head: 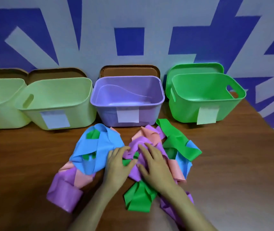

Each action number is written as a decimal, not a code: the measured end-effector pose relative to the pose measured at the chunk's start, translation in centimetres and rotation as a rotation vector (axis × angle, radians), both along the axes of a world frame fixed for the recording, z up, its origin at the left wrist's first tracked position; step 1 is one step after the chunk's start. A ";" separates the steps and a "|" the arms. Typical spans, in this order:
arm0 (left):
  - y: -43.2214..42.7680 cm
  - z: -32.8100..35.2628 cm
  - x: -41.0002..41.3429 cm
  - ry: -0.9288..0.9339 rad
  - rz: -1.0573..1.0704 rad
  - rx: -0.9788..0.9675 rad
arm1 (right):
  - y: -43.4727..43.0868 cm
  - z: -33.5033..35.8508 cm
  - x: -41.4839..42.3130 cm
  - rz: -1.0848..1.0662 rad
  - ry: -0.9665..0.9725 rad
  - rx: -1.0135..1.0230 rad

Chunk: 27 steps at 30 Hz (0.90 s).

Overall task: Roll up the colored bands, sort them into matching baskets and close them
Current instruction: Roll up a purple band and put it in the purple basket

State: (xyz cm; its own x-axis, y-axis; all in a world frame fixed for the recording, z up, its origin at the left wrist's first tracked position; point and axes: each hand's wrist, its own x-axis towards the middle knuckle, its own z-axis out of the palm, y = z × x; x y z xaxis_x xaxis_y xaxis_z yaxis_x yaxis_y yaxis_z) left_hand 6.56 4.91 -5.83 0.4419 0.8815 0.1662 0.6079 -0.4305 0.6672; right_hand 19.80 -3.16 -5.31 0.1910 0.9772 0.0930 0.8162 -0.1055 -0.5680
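Observation:
A tangled heap of colored bands lies on the wooden table: blue bands (pixel 96 147), purple bands (pixel 63 190), pink bands (pixel 148 133) and green bands (pixel 174 140). My left hand (pixel 118 165) rests on the heap's middle, its fingers curled into a purple band (pixel 138 144). My right hand (pixel 154 165) lies beside it, fingers spread flat over the same purple band. Behind the heap stand open baskets: two pale green baskets (pixel 56 104) at the left, a purple basket (pixel 128 104) in the middle and a bright green basket (pixel 204 99) at the right.
Brown lids (pixel 129 70) lean against the wall behind the pale and purple baskets; a green lid (pixel 196 68) stands behind the green basket. Each basket carries a paper label (pixel 128 115). The table's right edge (pixel 266 124) runs diagonally. A blue patterned wall is behind.

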 end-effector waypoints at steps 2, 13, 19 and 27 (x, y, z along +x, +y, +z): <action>0.4 0.4 -0.5 -0.202 0.029 -0.216 | -0.3 -0.9 -0.4 -0.061 0.014 0.092; 0.3 3.3 -2.0 -0.441 -0.096 -0.136 | -0.5 2.1 1.4 -0.008 0.146 0.234; 1.0 9.4 -2.4 -0.456 -0.063 -0.043 | -2.5 8.7 1.2 -0.168 0.091 0.274; 0.4 10.4 -4.8 -0.316 -0.042 -0.150 | -3.5 14.8 0.4 -0.181 -0.258 -0.108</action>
